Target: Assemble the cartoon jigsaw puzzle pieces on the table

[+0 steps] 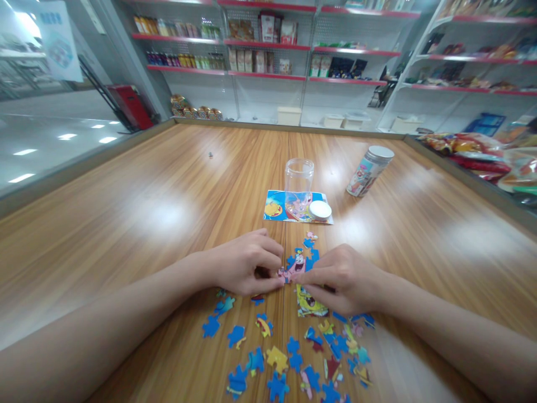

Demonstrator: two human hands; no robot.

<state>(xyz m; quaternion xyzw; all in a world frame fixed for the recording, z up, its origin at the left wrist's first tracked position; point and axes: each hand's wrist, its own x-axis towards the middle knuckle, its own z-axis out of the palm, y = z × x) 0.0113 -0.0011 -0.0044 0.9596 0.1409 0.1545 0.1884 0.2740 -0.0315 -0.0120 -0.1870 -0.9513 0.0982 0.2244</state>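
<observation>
- Pieces (277, 358), many unjoined, lie loose on the worktop (201, 201), nearer than the partly joined section (309, 303).
- Left hand (249, 262), curled, touches a pink piece (286, 275) at the section's left; right hand (346, 277), index extended, touches its middle; grips cannot be told.
- Beyond the section: picture sheet (273, 210), clear jar (299, 174), white lid (320, 210).
- Canister (364, 176) beyond, rightward; writing illegible.

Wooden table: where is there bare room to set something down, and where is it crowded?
The tabletop is bare left of the printed sheet, beyond the left hand, and between the canister and right hand. Puzzle pieces crowd the area between the hands and nearer the camera.
</observation>
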